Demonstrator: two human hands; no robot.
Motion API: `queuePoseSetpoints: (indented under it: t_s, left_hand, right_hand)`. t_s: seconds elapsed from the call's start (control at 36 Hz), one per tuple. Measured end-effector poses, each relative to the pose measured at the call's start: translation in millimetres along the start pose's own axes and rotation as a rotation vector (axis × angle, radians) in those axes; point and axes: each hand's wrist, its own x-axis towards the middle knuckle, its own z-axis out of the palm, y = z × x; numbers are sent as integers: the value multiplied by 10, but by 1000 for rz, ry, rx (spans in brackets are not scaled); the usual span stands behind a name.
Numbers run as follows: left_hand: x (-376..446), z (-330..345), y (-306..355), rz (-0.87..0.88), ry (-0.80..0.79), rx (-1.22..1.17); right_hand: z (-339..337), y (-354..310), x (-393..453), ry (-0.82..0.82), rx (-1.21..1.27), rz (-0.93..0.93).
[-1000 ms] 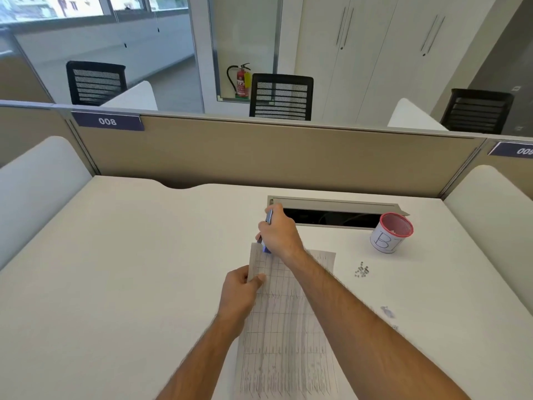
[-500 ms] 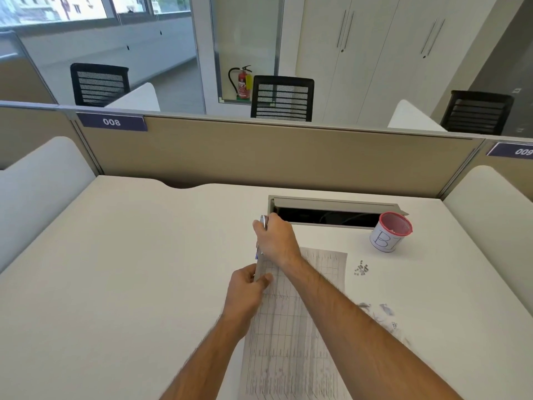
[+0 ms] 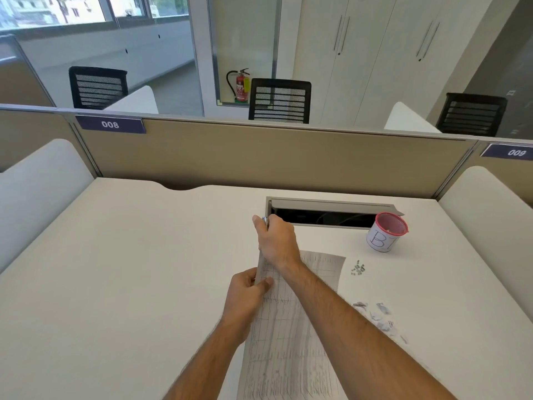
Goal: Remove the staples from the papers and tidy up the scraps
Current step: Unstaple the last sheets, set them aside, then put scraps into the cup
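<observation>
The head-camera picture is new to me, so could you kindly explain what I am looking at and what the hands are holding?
There is no machine here: a camera worn on a person's head looks forward and down at two bare hands over a white desk. The left hand pinches the left edge of the printed papers. The right hand grips a small metal tool at their top left corner; little of it shows. To the right lie a small heap of pulled staples, some torn paper scraps and a red-rimmed cup with handwritten letters.

The desk (image 3: 129,269) bears papers (image 3: 291,342), loose staples (image 3: 358,268), scraps (image 3: 379,314) and a cup (image 3: 385,233).
</observation>
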Motion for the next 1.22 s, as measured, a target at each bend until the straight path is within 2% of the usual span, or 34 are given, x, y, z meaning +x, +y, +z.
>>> queuePoseSetpoints:
  t_s: [0.58, 0.86, 1.22]
  left_hand:
    - [0, 9, 7, 15, 8, 54]
    - [3, -10, 41, 19, 19, 47]
    - [20, 27, 21, 32, 24, 35]
  right_hand:
    - [23, 35, -2, 48, -15, -82]
    - [-10, 65, 46, 71, 90, 8]
    - [29, 31, 51, 149, -45, 37]
